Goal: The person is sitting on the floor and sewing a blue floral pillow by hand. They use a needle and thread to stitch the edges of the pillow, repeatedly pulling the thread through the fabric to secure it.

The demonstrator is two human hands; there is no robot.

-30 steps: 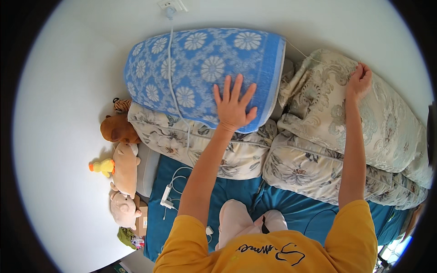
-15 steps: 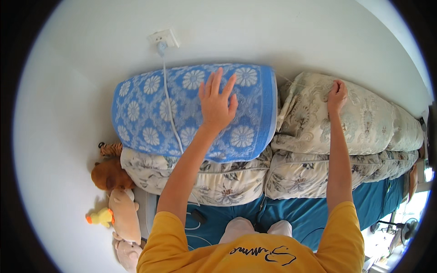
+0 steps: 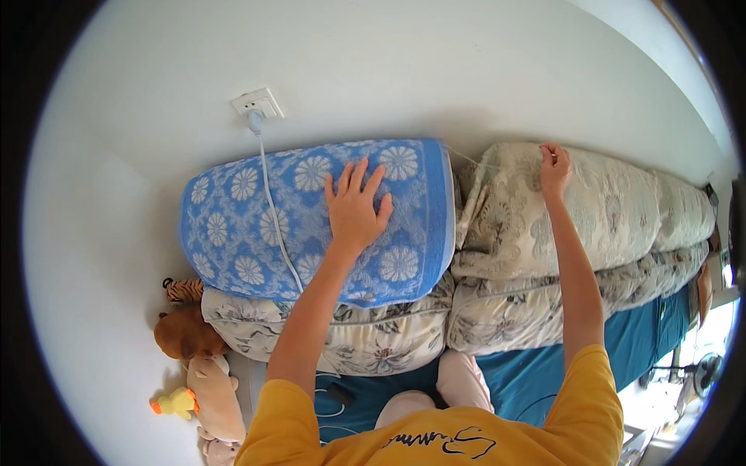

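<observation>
Blue towel (image 3: 305, 213): is patterned with white flowers, spread smoothly
Cream cover (image 3: 618, 206): is creased leftward, laid beside the towel's right edge

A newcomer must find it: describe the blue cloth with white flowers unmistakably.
Below the white wall lie cream cushions with grey flowers. On the left one sits the blue cloth, under the person's left hand, crossed by a white cable. White daisy shapes on blue set it apart from the pale patterned fabric bundle beside it.

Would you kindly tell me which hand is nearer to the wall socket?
Left. The left hand is over the blue floral cover, below and right of the wall socket; the right hand is farther right, at the beige bundle.
</observation>
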